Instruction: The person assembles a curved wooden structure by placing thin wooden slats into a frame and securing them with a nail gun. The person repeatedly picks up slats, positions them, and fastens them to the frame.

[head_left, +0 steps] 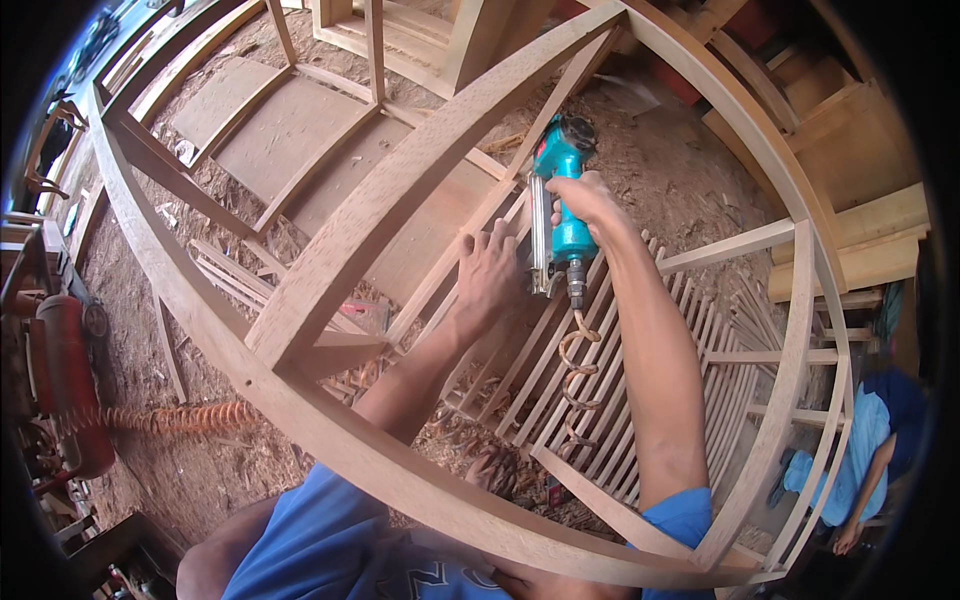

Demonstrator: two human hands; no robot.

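Note:
In my right hand [588,200] is a teal pneumatic nail gun [572,235], its head pointing away from me and its silver magazine on the left side. A coiled air hose [580,370] hangs from the fitting at its near end. Just left of the tool, my left hand [488,275] is closed over a thin wooden slat [440,290], fingers bent across it. Both arms reach through a large curved wooden frame [420,460]. A broad wooden beam [400,160] of that frame slants across, left of my hands. The nail gun's tip lies close to an inner rail.
Many parallel slats [620,360] form a rack to the right, below my right forearm. A red air compressor [75,385] with an orange coiled hose [180,418] stands at left. Shavings litter the ground. Another person in blue [860,440] is bent over at far right.

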